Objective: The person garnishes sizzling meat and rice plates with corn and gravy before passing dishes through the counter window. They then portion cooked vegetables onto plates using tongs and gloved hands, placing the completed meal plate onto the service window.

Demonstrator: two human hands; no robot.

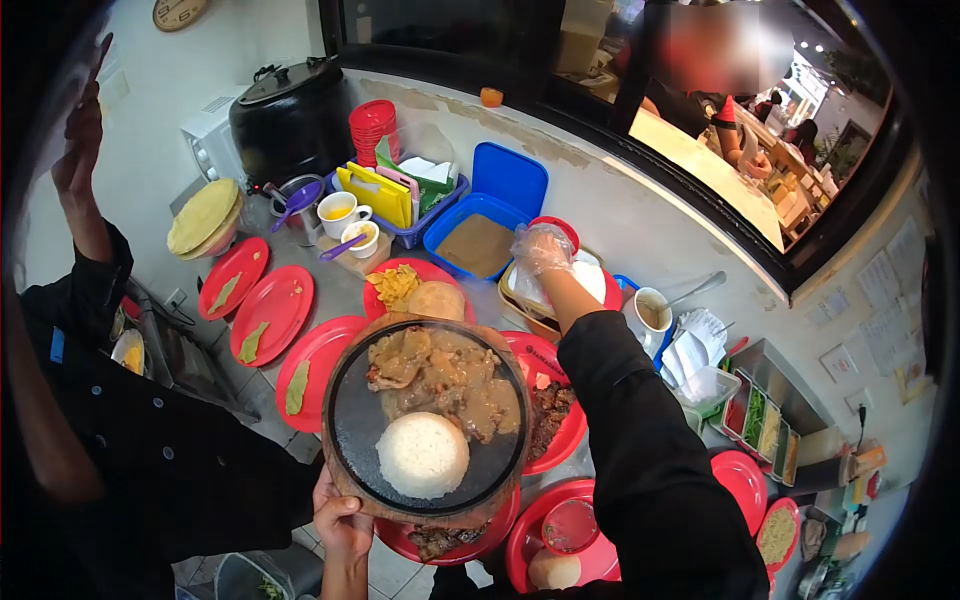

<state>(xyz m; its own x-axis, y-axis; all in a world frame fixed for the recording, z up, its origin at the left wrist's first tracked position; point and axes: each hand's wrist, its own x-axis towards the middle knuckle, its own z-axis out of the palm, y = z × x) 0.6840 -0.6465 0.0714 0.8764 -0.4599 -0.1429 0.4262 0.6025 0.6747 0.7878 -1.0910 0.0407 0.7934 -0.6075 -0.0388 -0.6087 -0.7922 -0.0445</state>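
Note:
My left hand [343,518] grips the near-left edge of a wooden board [345,470] with a round black sizzling plate [360,430] on it. The plate bears a dome of white rice [423,456] and meat in brown gravy [450,380]. My right hand [543,252], in a clear plastic glove, reaches to a red-rimmed container at the back by the wall; its fingers are blurred and partly hidden. Just left of it stands a blue tub [478,240] of brown sauce with its lid open. Red plates [540,350] with meat lie under and beside the board.
At the left stands a person in dark clothes [150,430], one arm raised. Red plates with leaves [272,315], cups [343,212], a black cooker [290,120] and a purple basket line the counter. Another person [715,110] is beyond the window. Ingredient trays [760,425] sit at the right.

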